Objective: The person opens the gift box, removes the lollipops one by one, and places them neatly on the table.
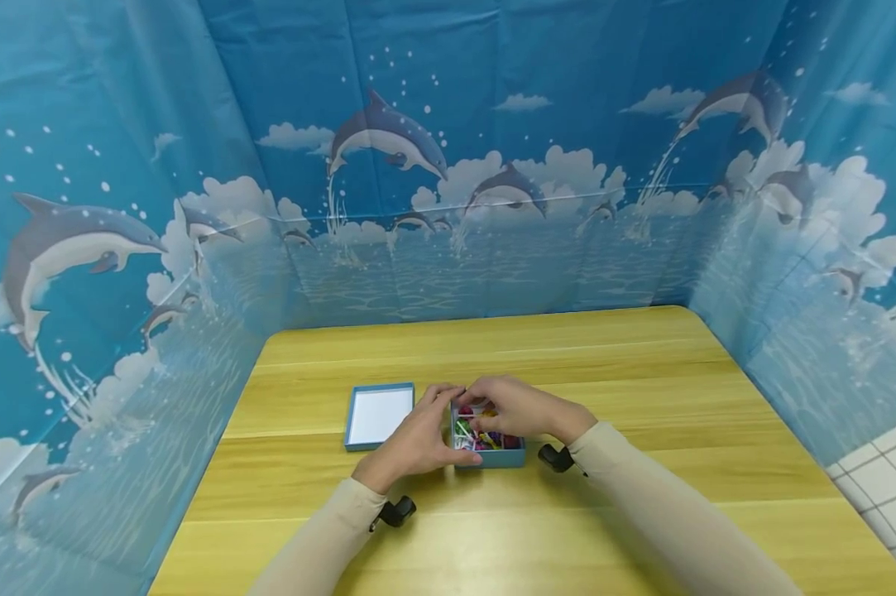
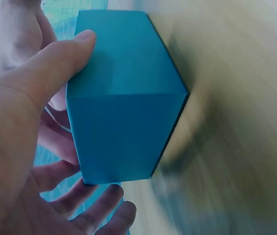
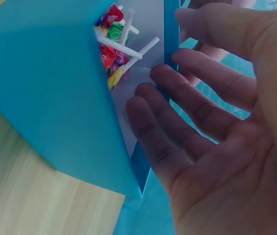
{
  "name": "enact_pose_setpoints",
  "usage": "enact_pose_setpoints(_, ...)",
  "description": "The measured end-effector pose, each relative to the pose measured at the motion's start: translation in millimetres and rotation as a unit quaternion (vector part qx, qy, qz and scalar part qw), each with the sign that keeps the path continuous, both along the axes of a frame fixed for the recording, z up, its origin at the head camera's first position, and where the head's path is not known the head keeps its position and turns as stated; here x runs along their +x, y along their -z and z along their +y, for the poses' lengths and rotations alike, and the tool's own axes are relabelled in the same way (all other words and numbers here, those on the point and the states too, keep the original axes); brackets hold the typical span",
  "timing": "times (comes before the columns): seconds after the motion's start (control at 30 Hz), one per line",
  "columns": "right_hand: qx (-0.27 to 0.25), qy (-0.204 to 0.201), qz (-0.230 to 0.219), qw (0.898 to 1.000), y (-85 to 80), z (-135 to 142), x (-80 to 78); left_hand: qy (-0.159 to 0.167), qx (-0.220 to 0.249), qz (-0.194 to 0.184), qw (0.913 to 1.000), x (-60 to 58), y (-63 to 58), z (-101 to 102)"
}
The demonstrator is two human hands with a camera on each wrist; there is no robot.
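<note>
A blue box stands on the table, its top uncovered and its inside white. Lollipops in red, green, yellow and purple wrappers lie in it, with white sticks crossing. My left hand grips the box from its left side, the thumb on the front wall and fingers around the side. From the right, my right hand reaches over the box. In the right wrist view its fingers extend loosely across the rim, with nothing visible in them.
To the left of the box lies a shallow blue lid, white inside up. Both sit on a yellow wood-grain table. A dolphin-print curtain hangs along the table's back and sides. White floor tiles show at the right.
</note>
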State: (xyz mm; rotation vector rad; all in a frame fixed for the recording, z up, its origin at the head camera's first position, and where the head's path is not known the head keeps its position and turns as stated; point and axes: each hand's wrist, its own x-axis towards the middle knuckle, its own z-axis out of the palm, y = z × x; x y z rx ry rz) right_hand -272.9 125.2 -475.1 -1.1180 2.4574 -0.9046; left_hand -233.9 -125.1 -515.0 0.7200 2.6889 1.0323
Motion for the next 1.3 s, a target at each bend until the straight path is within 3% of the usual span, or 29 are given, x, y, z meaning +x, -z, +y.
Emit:
enact_pose_setpoints(0.17,0.033,-0.016,0.018,0.999,4.0,-8,-5.7,-0.015,0.004,0.008,0.9998,3.1,2.1,2)
enact_pose_setpoints(0.47,0.071,-0.018,0.0,0.997,8.9,-17,-10.3,-0.028,0.017,0.002,0.9995,9.6,4.9,4)
enact_pose_setpoints(1.3,0.096,-0.035,0.041,0.994,6.1,-17,-7.7,-0.028,0.008,0.017,0.9994,8.2,6.5,4)
